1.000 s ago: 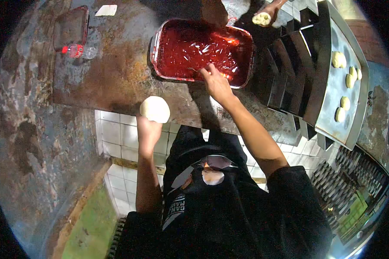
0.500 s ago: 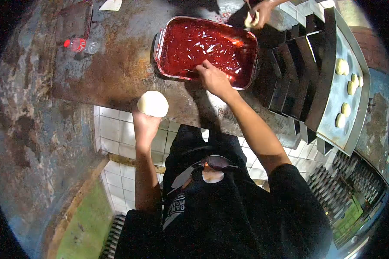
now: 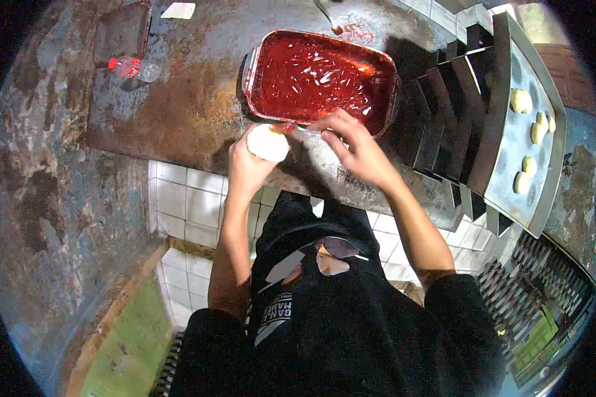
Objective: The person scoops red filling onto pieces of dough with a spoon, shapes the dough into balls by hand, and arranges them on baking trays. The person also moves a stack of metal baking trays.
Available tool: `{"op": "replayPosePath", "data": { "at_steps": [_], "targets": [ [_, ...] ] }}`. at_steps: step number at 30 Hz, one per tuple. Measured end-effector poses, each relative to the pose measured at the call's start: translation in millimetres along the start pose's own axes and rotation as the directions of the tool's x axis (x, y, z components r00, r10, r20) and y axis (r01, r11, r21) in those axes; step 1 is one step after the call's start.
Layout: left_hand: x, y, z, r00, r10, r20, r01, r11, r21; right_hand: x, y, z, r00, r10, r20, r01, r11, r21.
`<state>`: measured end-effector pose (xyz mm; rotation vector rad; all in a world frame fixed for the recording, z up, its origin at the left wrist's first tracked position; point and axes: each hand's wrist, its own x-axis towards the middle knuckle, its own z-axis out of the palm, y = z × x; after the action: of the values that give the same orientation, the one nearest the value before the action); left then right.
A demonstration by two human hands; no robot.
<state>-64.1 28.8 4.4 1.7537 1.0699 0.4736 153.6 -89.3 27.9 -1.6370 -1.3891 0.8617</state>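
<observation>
In the head view, the pale dough piece (image 3: 269,143) sits in the left hand (image 3: 246,163), whose fingers curl around its side, just beyond the near edge of the tabletop (image 3: 179,126) or over it; which, I cannot tell. It looks light, soft and easily dented, so a loose cupping from beneath and around the rim should suit it best. Nearly round, it shows no clear long axis; its broad face turns up toward the camera. The right hand (image 3: 352,142) appears to pinch a slim utensil (image 3: 302,128), probably stiff and light, best held at its handle end. Its long axis runs sideways, the red-smeared tip pointing left at the dough's upper edge. Just beyond lies the tray (image 3: 248,74) of glossy red filling (image 3: 318,76), likely sticky and slippery.
</observation>
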Motion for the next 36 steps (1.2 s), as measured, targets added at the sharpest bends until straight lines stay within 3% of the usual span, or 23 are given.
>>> {"op": "replayPosePath", "data": {
  "at_steps": [2, 3, 5, 7, 9, 11, 12, 13, 14, 15, 17, 19, 21, 23, 25, 27, 30, 33, 35, 36],
  "targets": [
    [3.5, 19.3, 8.9, 0.993, 0.102, 0.056, -0.098, 0.993, -0.066, -17.0, -26.4, 6.5, 0.998, -0.027, -0.057, 0.019, 0.991, -0.129],
    [5.2, 24.9, 9.5, 0.992, 0.107, 0.062, -0.103, 0.992, -0.066, -23.0, -33.5, 8.9, 0.991, -0.109, -0.079, 0.082, 0.954, -0.290],
    [9.4, 32.8, 10.9, 0.985, 0.165, 0.060, -0.160, 0.985, -0.069, -39.5, -26.0, 19.2, 0.979, -0.163, -0.124, 0.105, 0.921, -0.376],
    [15.2, 19.0, 14.7, 0.974, 0.213, 0.078, -0.208, 0.976, -0.066, -55.5, -20.6, 23.5, 0.968, -0.172, -0.183, 0.095, 0.926, -0.366],
    [15.1, 3.1, 22.0, 0.988, 0.155, 0.001, -0.155, 0.987, -0.040, -79.5, -3.6, 27.3, 0.953, -0.148, -0.264, 0.067, 0.954, -0.293],
    [17.7, 2.2, 22.1, 0.987, 0.151, 0.056, -0.145, 0.985, -0.092, -109.3, 15.6, 33.2, 0.926, 0.044, -0.376, -0.090, 0.990, -0.106],
    [15.1, 13.4, 19.2, 0.986, 0.121, 0.114, -0.114, 0.992, -0.062, -122.9, 39.7, 37.6, 0.883, 0.039, -0.468, -0.095, 0.991, -0.097],
    [13.5, 20.3, 18.0, 0.982, 0.087, 0.169, -0.083, 0.996, -0.030, -142.2, 65.3, 42.9, 0.841, 0.209, -0.499, -0.262, 0.964, -0.038],
    [13.1, 13.5, 20.7, 0.980, 0.065, 0.189, -0.070, 0.997, 0.018, -169.5, 108.7, 50.6, 0.768, 0.488, -0.415, -0.524, 0.851, 0.031],
    [12.2, 12.5, 23.1, 0.978, 0.073, 0.193, -0.078, 0.997, 0.020, -209.0, 181.5, 66.8, 0.813, 0.394, -0.428, -0.525, 0.814, -0.249],
    [10.1, 11.1, 27.8, 0.943, 0.126, 0.308, -0.126, 0.992, -0.018, -224.7, 191.8, 59.5, 0.872, 0.378, -0.310, -0.487, 0.724, -0.488],
    [7.8, 14.8, 32.3, 0.923, 0.148, 0.355, -0.144, 0.989, -0.038, -180.7, 108.3, 26.4, 0.821, 0.521, -0.233, -0.567, 0.788, -0.238],
    [3.2, 53.0, 29.8, 0.832, 0.182, 0.525, -0.139, 0.983, -0.122, -127.2, 23.3, -7.7, 0.948, 0.208, -0.243, -0.232, 0.970, -0.074],
    [1.6, 72.0, 32.0, 0.778, 0.205, 0.594, -0.199, 0.977, -0.076, -93.1, -38.1, -27.5, 0.983, 0.003, -0.183, -0.003, 1.000, 0.000],
    [-0.1, 83.0, 34.9, 0.707, 0.188, 0.681, -0.150, 0.982, -0.116, -76.0, -66.3, -36.9, 0.991, -0.080, -0.107, 0.073, 0.995, -0.069],
    [5.5, 88.2, 30.5, 0.673, 0.151, 0.724, -0.175, 0.984, -0.043, -68.3, -72.5, -42.3, 0.991, -0.103, -0.091, 0.097, 0.993, -0.068],
    [8.4, 94.1, 19.7, 0.596, 0.226, 0.771, -0.162, 0.974, -0.160, -64.4, -74.9, -42.0, 0.993, -0.100, -0.069, 0.104, 0.992, 0.067],
    [-5.3, 113.9, 6.4, 0.648, 0.212, 0.731, -0.078, 0.974, -0.213, -65.6, -81.7, -37.3, 0.984, 0.038, -0.175, -0.003, 0.980, 0.198],
    [-13.5, 105.8, 5.0, 0.671, 0.250, 0.698, -0.035, 0.951, -0.308, -67.0, -90.0, -38.7, 0.975, 0.013, -0.222, 0.020, 0.989, 0.147],
    [-17.1, 106.1, 3.3, 0.704, 0.173, 0.689, 0.117, 0.928, -0.353, -66.7, -92.0, -37.2, 0.964, 0.069, -0.256, -0.015, 0.978, 0.207]
  ]
}}
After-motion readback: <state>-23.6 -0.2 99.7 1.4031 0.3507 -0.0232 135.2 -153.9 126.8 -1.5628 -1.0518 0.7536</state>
